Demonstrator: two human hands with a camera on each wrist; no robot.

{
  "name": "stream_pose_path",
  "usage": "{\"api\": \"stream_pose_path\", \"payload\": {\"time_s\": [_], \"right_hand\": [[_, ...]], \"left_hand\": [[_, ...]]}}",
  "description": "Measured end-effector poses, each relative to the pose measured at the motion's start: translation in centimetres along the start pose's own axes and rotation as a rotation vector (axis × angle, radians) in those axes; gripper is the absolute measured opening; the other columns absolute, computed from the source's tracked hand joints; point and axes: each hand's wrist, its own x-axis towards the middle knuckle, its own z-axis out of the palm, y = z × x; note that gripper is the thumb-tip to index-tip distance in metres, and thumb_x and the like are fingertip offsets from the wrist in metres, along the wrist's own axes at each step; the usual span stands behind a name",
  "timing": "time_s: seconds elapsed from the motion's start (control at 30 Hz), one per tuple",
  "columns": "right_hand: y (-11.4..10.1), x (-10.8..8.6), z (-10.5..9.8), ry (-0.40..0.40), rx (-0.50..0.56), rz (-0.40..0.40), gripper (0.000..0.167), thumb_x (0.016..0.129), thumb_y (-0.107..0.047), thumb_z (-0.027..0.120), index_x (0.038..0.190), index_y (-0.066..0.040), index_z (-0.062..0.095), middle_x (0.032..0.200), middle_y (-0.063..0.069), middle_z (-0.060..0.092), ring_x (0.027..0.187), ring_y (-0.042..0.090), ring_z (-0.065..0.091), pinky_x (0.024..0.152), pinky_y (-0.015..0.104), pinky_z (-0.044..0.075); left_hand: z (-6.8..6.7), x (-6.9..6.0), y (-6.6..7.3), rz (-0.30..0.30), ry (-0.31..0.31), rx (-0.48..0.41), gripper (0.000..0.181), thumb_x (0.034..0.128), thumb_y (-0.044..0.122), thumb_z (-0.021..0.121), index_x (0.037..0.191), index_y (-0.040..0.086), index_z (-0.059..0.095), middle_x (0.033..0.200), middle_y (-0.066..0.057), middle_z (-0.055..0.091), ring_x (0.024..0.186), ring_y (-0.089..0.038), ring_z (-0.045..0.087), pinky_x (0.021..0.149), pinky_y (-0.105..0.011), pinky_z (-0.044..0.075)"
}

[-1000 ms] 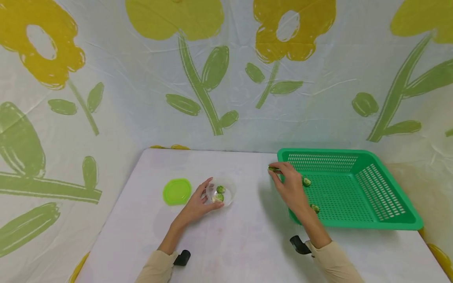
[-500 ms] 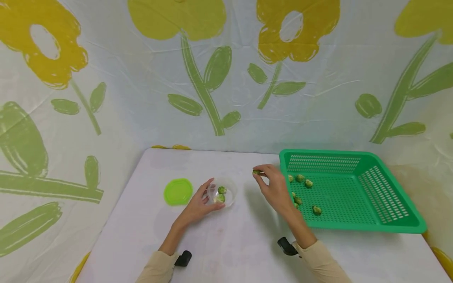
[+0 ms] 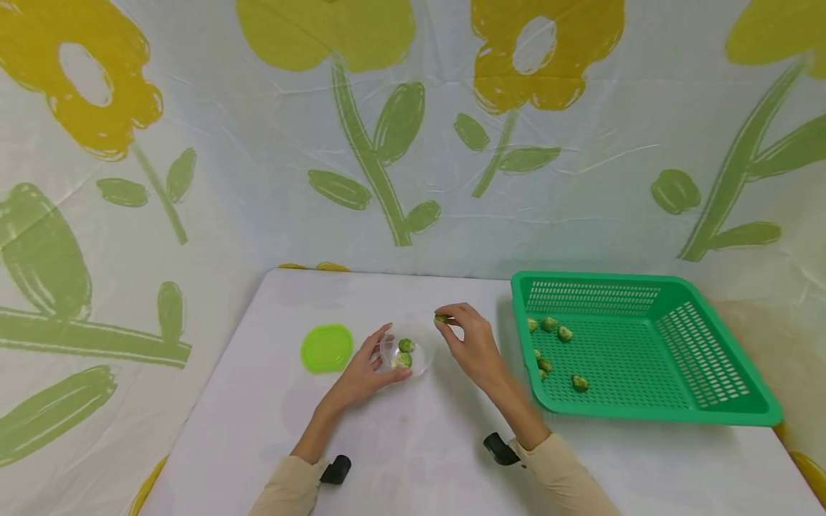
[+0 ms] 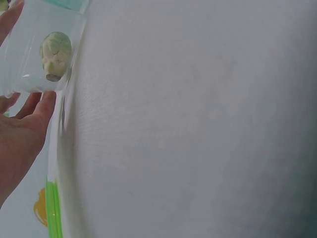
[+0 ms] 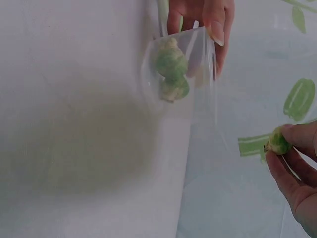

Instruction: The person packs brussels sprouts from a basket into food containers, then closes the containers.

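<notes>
My left hand grips a clear plastic container on the white table, thumb on its near side and fingers on its far side. Inside lie two Brussels sprouts, also visible through the container wall in the right wrist view. Between thumb and fingertips, my right hand pinches another Brussels sprout. It holds this sprout in the air just right of the container. In the left wrist view, one sprout shows through the clear side.
A green perforated basket stands on the right of the table, with several Brussels sprouts along its left part. Left of the container lies a bright green lid. A flower-printed cloth hangs behind the table.
My right hand has moved left with its sprout, from above the basket's left edge to beside the container. More sprouts in the basket are uncovered. The left hand has stayed on the container.
</notes>
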Motion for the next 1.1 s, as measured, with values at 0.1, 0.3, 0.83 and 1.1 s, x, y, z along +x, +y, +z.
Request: {"api": "stream_pose_path", "payload": {"time_s": [0.1,0.3,0.83,1.1], "right_hand": [[-0.1,0.0,0.7,-0.021,0.002,0.009,0.015,0.091,0.004,0.075,0.105,0.001,0.074,0.104,0.012,0.069,0.097,0.026,0.070,0.089,0.034,0.060],[-0.2,-0.2,1.8,-0.056,0.019,-0.005,0.015,0.091,0.005,0.074,0.105,0.000,0.073,0.105,0.013,0.069,0.098,0.026,0.070,0.089,0.033,0.060],[0.4,-1.1,4.0,-0.162,0.037,-0.018,0.017,0.089,0.010,0.074,0.104,0.001,0.072,0.103,0.012,0.068,0.096,0.027,0.069,0.084,0.039,0.061],[0.7,-1.3,4.6,-0.219,0.017,-0.014,0.016,0.089,0.010,0.074,0.104,0.007,0.071,0.103,0.015,0.068,0.092,0.028,0.068,0.078,0.049,0.060]], "left_hand": [[0.0,0.0,0.0,-0.001,0.000,-0.001,0.102,0.0849,0.029,0.088,0.164,0.020,0.025,0.161,-0.012,0.034,0.149,-0.027,0.033,0.120,-0.047,0.032],[0.1,0.1,0.0,0.008,-0.002,-0.007,0.102,0.0845,0.030,0.088,0.164,0.021,0.025,0.162,-0.012,0.033,0.148,-0.027,0.034,0.120,-0.047,0.033],[0.0,0.1,-0.2,0.016,-0.007,-0.012,0.101,0.0857,0.028,0.087,0.165,0.020,0.024,0.164,-0.013,0.029,0.151,-0.027,0.030,0.120,-0.048,0.033],[0.1,0.1,-0.3,0.014,0.000,-0.024,0.101,0.0853,0.028,0.087,0.164,0.021,0.025,0.164,-0.012,0.031,0.149,-0.026,0.031,0.120,-0.049,0.033]]}}
